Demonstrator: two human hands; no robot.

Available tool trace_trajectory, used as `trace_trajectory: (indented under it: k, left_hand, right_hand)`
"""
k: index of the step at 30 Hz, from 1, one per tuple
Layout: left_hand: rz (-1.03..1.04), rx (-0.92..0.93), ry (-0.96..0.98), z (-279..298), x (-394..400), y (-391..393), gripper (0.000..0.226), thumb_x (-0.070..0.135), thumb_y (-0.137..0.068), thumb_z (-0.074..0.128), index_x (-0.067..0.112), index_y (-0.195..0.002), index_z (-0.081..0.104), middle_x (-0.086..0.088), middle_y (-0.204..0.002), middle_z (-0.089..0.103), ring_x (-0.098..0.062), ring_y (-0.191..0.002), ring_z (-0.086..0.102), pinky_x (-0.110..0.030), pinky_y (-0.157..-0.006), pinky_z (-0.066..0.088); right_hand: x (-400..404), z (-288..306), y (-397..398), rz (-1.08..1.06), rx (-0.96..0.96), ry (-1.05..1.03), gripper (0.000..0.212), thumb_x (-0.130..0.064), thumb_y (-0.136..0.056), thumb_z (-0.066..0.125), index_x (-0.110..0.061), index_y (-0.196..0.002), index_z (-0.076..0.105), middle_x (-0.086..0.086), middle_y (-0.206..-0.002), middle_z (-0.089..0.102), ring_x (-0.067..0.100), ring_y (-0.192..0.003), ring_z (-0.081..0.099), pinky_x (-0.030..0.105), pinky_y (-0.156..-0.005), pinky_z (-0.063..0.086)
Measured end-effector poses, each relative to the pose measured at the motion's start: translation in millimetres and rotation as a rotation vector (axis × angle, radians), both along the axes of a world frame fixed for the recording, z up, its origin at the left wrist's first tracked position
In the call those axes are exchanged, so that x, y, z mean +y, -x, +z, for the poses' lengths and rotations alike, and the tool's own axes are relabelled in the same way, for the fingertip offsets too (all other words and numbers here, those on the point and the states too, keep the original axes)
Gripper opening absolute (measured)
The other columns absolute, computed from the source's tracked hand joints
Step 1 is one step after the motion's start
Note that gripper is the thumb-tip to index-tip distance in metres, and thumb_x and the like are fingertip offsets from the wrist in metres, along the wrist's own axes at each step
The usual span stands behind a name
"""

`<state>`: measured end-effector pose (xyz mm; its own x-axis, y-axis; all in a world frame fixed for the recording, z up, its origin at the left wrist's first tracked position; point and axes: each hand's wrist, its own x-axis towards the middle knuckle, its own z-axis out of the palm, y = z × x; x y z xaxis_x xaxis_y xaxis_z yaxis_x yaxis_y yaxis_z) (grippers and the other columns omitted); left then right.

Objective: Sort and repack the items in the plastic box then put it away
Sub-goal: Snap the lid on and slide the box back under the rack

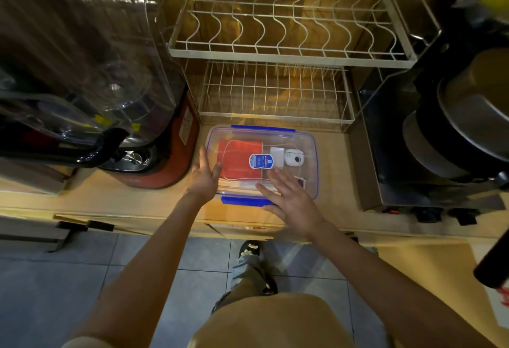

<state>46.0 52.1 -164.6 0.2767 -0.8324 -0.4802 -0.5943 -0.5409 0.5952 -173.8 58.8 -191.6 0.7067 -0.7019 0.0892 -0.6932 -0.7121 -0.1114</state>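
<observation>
The box (261, 163) sits on the worktop (154, 204), just before the lower rack (275, 94); the upper rack (286, 20) stands above and behind that. Left of the box stands a blender (91, 77); right of it, a stove (407, 155) carrying stacked pans (465, 121). Inside the box, a pouch (237, 160) lies left, a charger (276, 155) and earbud case (294, 157) right. The left hand (205, 175) is at the box's left side, the right hand (292, 199) over its near right corner.

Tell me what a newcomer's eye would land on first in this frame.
The clear box with blue clips sits mid-counter, lid on, a red pouch showing inside. The left hand is open at its left edge and the right hand is spread over its front right. An empty wire rack stands behind it.
</observation>
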Motion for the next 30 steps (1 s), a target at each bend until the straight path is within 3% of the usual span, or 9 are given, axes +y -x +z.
trace_trajectory:
  k: [4,8,14,17,20,22,25,28,30]
  left_hand:
    - [-0.008,0.016,-0.01,3,1,0,0.065,0.045,-0.096,0.027,0.028,-0.145,-0.012,-0.027,-0.153,0.012,-0.039,-0.141,0.018,-0.049,-0.112,0.023]
    - [-0.03,0.071,-0.017,6,1,-4,0.067,0.046,-0.095,0.028,0.027,-0.145,-0.013,-0.02,-0.156,0.009,-0.035,-0.145,0.006,-0.048,-0.115,0.016]
    - [-0.054,0.16,-0.051,10,1,-9,0.07,0.045,-0.096,0.031,0.028,-0.143,-0.017,-0.011,-0.158,0.008,-0.033,-0.145,-0.001,-0.047,-0.117,0.011]
    - [-0.064,0.168,-0.075,12,0,-11,0.073,0.046,-0.095,0.032,0.028,-0.142,-0.02,-0.011,-0.157,0.01,-0.034,-0.145,0.002,-0.05,-0.118,0.013]
    - [-0.05,0.229,-0.078,15,-2,-13,0.078,0.048,-0.093,0.037,0.032,-0.142,-0.021,-0.013,-0.154,0.023,-0.035,-0.143,0.016,-0.053,-0.115,0.021]
    - [-0.016,0.258,-0.069,13,-5,-18,0.081,0.046,-0.09,0.045,0.029,-0.145,-0.012,-0.014,-0.15,0.031,-0.033,-0.138,0.031,-0.053,-0.112,0.029]
    - [0.016,0.219,-0.087,11,-14,-26,0.078,0.041,-0.085,0.057,0.025,-0.146,0.011,-0.012,-0.139,0.048,-0.032,-0.125,0.049,-0.052,-0.104,0.041]
    - [0.053,0.162,-0.099,31,-18,-17,0.062,0.026,-0.084,0.062,0.015,-0.138,0.033,-0.014,-0.131,0.054,-0.031,-0.117,0.054,-0.047,-0.101,0.045]
    - [0.105,0.159,-0.132,43,-19,-11,0.056,0.02,-0.085,0.061,0.009,-0.134,0.038,-0.016,-0.132,0.051,-0.032,-0.121,0.05,-0.042,-0.101,0.043]
  right_hand:
    - [-1,18,-3,-0.156,-0.196,-0.297,0.062,-0.055,-0.093,0.021,-0.019,-0.123,0.06,0.006,-0.136,0.055,0.022,-0.131,0.045,0.033,-0.114,0.023]
    - [-11,22,-6,-0.45,-0.438,-0.316,0.036,-0.016,-0.096,0.04,-0.011,-0.131,0.049,0.01,-0.131,0.056,0.024,-0.125,0.046,0.042,-0.107,0.037]
    - [-28,23,-3,-0.874,-0.335,-0.281,0.074,-0.035,-0.087,0.057,-0.01,-0.145,0.02,0.013,-0.154,0.023,0.029,-0.142,0.019,0.04,-0.117,0.016]
    - [-38,25,3,-1.016,-0.476,-0.507,0.1,-0.043,-0.075,0.07,-0.011,-0.147,0.008,0.015,-0.155,0.019,0.034,-0.14,0.025,0.046,-0.114,0.026]
    - [-41,30,8,-1.131,-0.677,-0.749,0.116,-0.046,-0.062,0.079,-0.02,-0.147,0.005,0.013,-0.148,0.035,0.034,-0.126,0.047,0.047,-0.1,0.044]
    - [-40,30,10,-1.168,-0.761,-0.834,0.106,-0.048,-0.057,0.08,-0.018,-0.141,0.024,0.013,-0.133,0.052,0.031,-0.107,0.062,0.047,-0.088,0.054]
    - [-43,34,15,-1.166,-0.741,-0.89,0.08,-0.051,-0.048,0.081,-0.012,-0.111,0.052,0.009,-0.109,0.063,0.025,-0.088,0.067,0.042,-0.075,0.059]
    - [-50,50,21,-1.147,-0.731,-0.976,0.041,-0.033,-0.07,0.078,-0.006,-0.095,0.06,0.011,-0.095,0.068,0.023,-0.08,0.067,0.034,-0.07,0.056]
    - [-56,58,27,-1.159,-0.722,-0.979,0.04,-0.028,-0.078,0.071,0.001,-0.104,0.062,0.018,-0.103,0.069,0.03,-0.089,0.067,0.039,-0.08,0.056]
